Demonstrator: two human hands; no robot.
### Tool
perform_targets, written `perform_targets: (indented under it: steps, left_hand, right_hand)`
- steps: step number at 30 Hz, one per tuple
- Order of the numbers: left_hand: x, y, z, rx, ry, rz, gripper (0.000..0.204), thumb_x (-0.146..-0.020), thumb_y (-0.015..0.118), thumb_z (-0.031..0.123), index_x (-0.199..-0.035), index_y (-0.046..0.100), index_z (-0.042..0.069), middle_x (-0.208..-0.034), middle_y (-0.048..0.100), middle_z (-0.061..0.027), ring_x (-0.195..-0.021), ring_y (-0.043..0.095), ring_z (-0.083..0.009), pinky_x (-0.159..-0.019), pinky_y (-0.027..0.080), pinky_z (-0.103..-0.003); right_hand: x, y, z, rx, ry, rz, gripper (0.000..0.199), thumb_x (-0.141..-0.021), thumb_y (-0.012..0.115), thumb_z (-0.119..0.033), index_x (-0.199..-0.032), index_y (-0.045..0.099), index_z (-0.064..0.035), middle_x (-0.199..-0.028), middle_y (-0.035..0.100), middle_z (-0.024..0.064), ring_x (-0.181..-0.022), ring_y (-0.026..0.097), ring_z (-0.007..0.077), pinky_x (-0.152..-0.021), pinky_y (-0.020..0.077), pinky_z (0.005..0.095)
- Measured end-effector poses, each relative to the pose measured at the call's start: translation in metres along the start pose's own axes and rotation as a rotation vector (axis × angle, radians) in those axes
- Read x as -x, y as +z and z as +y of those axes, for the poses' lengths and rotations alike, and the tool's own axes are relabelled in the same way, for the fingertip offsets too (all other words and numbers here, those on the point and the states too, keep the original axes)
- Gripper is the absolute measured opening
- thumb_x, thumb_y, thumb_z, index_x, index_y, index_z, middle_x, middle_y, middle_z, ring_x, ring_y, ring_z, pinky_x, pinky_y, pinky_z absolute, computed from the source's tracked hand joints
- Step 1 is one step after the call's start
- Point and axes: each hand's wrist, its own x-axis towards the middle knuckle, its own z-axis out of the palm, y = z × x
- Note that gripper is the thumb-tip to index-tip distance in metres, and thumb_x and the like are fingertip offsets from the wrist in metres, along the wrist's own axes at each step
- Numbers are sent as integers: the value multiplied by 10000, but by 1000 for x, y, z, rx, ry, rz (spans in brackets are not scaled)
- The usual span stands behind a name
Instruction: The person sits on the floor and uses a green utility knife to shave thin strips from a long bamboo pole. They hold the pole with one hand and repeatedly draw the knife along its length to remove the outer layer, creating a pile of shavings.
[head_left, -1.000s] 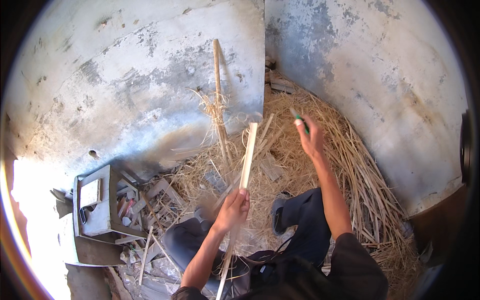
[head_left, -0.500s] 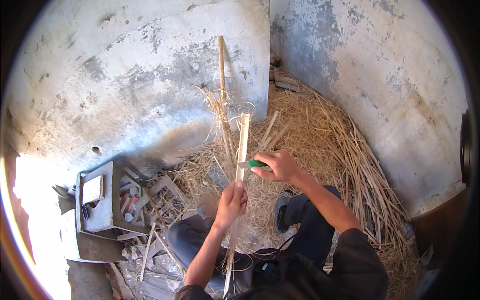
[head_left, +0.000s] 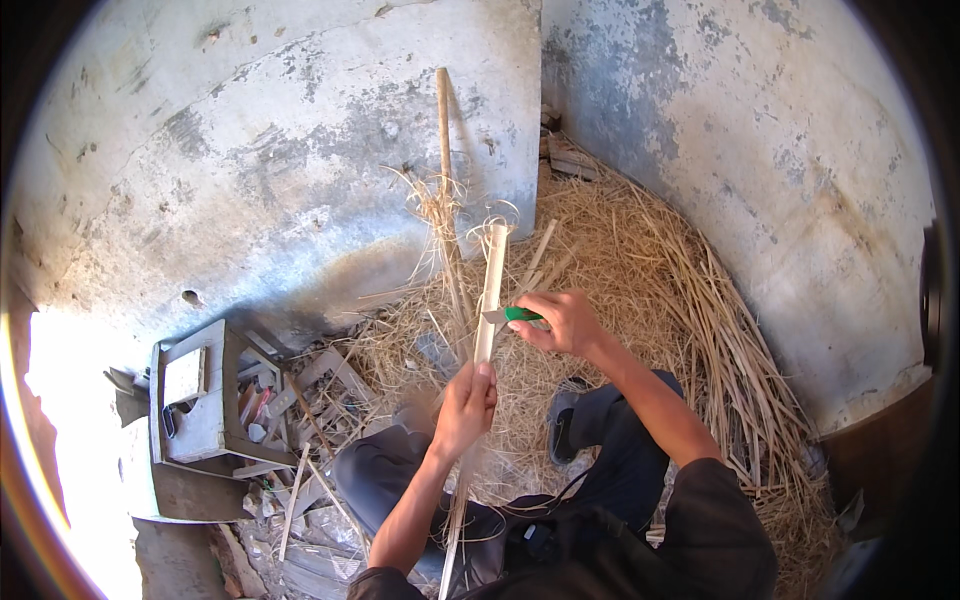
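My left hand point(head_left: 466, 405) is closed around a long pale strip, bamboo by its look point(head_left: 495, 262), which runs from my lap up and away from me. Beyond that grip, my right hand point(head_left: 562, 322) is closed on the green handle of a knife point(head_left: 522, 315). Its short blade lies against the strip, pointing left across it. Thin curled shavings hang at the strip's far end. Behind it a wooden pole point(head_left: 444, 130) leans on the wall, with a tuft of shavings point(head_left: 440, 210) caught around it.
Straw-like shavings point(head_left: 620, 250) cover the floor around my feet, and long thin strips point(head_left: 740, 370) are heaped along the right wall. To the left stands a worn wooden stool point(head_left: 215, 410) beside scraps of wood and rubble. Peeling walls point(head_left: 300, 130) rise ahead.
The knife and my right hand have shifted slightly away from me along the strip. The strip's far end has tilted a little to the right.
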Motion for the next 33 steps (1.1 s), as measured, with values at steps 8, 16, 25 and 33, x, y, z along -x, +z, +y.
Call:
perform_targets:
  steps: [8,16,25,33]
  left_hand:
    - [12,10,-9,-102,12,-77,350,-1155,419,367,-951,492,92,-664,403,56,-512,368,-40,-456,290,-227]
    - [4,10,-1,55,-61,-83,334,-1157,419,349,-1021,538,68,-692,424,50,-527,377,-31,-464,304,-220]
    - [-2,6,-4,23,8,-10,318,-1159,411,331,-1029,531,67,-684,428,45,-501,362,-36,-446,303,-224]
    - [3,3,4,41,-35,-23,331,-1161,390,352,-1012,508,80,-676,424,57,-518,373,-34,-463,312,-227]
  right_hand:
    - [-11,-33,73,15,466,182,465,-1066,548,-503,-1075,758,-89,-599,576,-27,-433,443,78,-379,388,312]
    - [18,-44,99,-15,381,297,433,-1071,544,-463,-1016,722,-72,-606,582,-8,-455,444,80,-395,359,280]
    - [6,-6,5,-140,-36,-40,310,-974,683,-390,-975,724,-83,-792,740,51,-545,673,179,-486,522,325]
    - [4,-1,-2,-68,-28,-53,244,-917,754,-336,-964,741,-97,-811,746,44,-562,689,212,-511,542,338]
